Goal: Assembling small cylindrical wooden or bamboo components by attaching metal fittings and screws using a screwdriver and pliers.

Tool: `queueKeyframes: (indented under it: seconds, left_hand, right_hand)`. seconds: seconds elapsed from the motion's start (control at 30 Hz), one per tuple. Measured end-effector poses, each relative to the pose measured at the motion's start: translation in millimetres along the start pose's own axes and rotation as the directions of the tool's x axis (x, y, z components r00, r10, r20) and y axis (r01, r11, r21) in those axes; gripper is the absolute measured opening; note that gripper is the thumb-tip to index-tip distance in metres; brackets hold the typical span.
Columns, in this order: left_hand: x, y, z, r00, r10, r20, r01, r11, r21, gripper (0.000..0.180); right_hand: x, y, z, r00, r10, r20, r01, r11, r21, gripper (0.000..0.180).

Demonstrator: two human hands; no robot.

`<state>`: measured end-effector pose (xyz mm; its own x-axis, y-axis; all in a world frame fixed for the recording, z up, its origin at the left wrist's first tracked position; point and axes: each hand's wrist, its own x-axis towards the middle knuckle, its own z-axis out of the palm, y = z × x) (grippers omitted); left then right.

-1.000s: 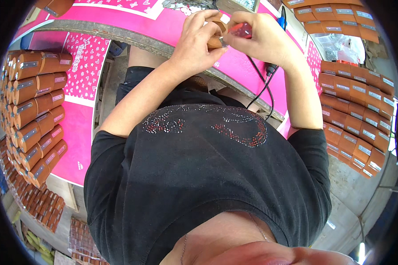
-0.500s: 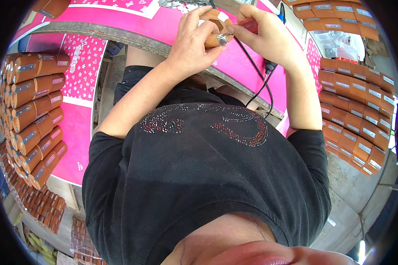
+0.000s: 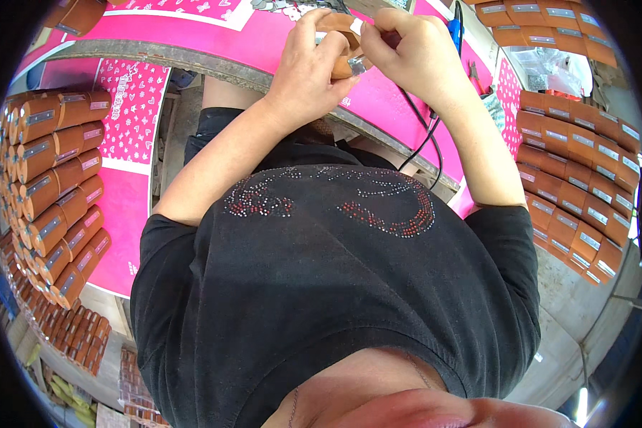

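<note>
My left hand (image 3: 310, 68) is wrapped round a small orange-brown box (image 3: 342, 68) with rounded sides, held over the pink table. The box stands open, and its hollow inside shows. A shiny metal clasp (image 3: 357, 65) sits on its near edge, and a white patch (image 3: 357, 26) shows on its far part. At the box's right side, my right hand (image 3: 414, 53) is closed, thumb against curled fingers, close to the white patch. What these fingers hold, if anything, is hidden.
Stacks of similar brown boxes with metal clasps rise at left (image 3: 50, 157) and right (image 3: 578, 178). Flat metal pieces (image 3: 292, 10) lie at the far edge. A black cable (image 3: 435, 146) hangs below my right wrist. Red-handled pliers (image 3: 474, 75) lie right of it.
The red-handled tool is no longer visible in my right hand, whose fingers have moved to the box's far right edge. Pliers have come into view on the right. My left hand still holds the box.
</note>
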<state>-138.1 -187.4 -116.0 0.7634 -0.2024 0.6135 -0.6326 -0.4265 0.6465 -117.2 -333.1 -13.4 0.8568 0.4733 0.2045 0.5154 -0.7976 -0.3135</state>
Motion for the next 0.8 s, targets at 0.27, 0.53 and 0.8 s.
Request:
queueKeyframes:
  seconds: [0.27, 0.53, 0.8]
  left_hand:
    - [7.0, -5.0, -5.2, 0.997, 0.011, 0.074, -0.007, 0.998, -0.056, 0.04]
    - [9.6, -5.2, -7.1, 0.99, 0.049, 0.134, -0.038, 0.995, -0.087, 0.039]
    - [15.3, 6.4, -16.0, 0.956, -0.144, 0.254, 0.125, 0.988, 0.089, 0.052]
  right_hand:
    - [11.6, 10.8, -6.8, 0.985, -0.143, 0.093, 0.135, 0.987, 0.089, 0.012]
    - [15.1, 17.6, -9.3, 0.902, -0.428, 0.061, 0.42, 0.901, 0.111, 0.012]
    - [10.5, 5.9, -22.1, 0.978, -0.207, 0.028, 0.207, 0.978, 0.021, 0.02]
